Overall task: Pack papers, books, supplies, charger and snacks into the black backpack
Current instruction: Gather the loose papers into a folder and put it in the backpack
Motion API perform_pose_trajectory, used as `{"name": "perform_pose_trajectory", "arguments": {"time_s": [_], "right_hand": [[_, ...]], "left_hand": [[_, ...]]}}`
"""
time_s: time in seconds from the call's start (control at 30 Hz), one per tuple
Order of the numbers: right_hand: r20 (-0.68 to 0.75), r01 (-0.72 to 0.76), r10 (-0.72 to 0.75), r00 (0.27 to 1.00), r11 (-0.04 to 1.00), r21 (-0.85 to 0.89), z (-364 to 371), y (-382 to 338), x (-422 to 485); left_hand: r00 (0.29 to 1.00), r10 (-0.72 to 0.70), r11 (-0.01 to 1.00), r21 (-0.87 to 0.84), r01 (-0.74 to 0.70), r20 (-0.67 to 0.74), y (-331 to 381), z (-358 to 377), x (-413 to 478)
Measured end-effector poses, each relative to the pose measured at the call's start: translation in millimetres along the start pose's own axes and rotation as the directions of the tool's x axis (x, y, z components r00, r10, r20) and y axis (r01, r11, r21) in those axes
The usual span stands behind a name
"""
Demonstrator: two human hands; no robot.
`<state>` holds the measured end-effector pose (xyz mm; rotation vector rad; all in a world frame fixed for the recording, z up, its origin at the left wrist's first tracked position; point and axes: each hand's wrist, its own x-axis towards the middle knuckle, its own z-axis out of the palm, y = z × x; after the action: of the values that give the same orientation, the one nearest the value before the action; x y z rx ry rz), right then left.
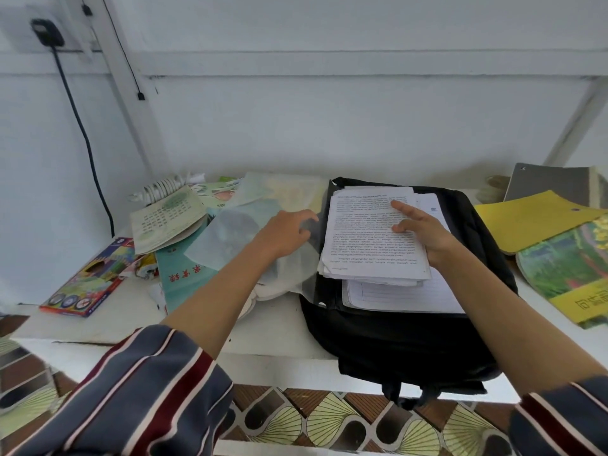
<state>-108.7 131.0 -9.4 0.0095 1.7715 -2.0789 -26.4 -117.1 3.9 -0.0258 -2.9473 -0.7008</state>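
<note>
Head view, packing station. The black backpack (411, 350) lies flat on the white table (279, 320), its lower end overhanging the near edge. On top of it, not inside, rests a stack of printed papers (368, 238) over some lined sheets (404, 297).

My right hand (427, 235) lies on the stack's right side, fingers straight and pressing down rather than gripping. My left hand (286, 233) sits on a clear plastic cover (230, 238) just left of the stack, fingers bent. I cannot tell whether they pinch it or only touch it.

Risks, as I judge them:
- The stack is uneven, with corners fanned at its lower left. Lifting it one-handed could let sheets slide apart and spill.
- The cover is thin and slippery. If it springs back, it could crease the top page.
- I cannot make out the bag's opening from here, so pushing the papers in blind could buckle their edges.
- The overhanging bag could tip off the table as weight is added.

Not yet packed: the pencil box (88, 278) and teal book (184, 278) at left, the yellow folder (533, 222) at right, and the black plug (47, 32) on the wall.
</note>
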Motion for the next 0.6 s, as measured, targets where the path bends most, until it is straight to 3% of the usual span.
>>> {"name": "perform_pose_trajectory", "arguments": {"time_s": [0.13,0.27,0.4,0.6], "right_hand": [[0.078,0.047,-0.057,0.995,0.990,0.134,8,-5,0],[0.140,0.011,-0.004,0.990,0.999,-0.051,17,-1,3],[0.078,-0.017,0.022,0.997,0.998,-0.066,27,4,11],[-0.009,-0.003,0.002,1.000,0.999,-0.047,62,8,17]], "left_hand": [[0.996,-0.075,0.997,-0.014,0.075,0.049,-5,0,6],[0.992,-0.121,0.987,-0.104,0.124,0.041,-6,-1,5],[0.986,-0.152,0.965,-0.203,0.164,0.076,-6,-7,4],[0.987,-0.142,0.979,-0.138,0.151,0.077,-5,-5,6]]}}
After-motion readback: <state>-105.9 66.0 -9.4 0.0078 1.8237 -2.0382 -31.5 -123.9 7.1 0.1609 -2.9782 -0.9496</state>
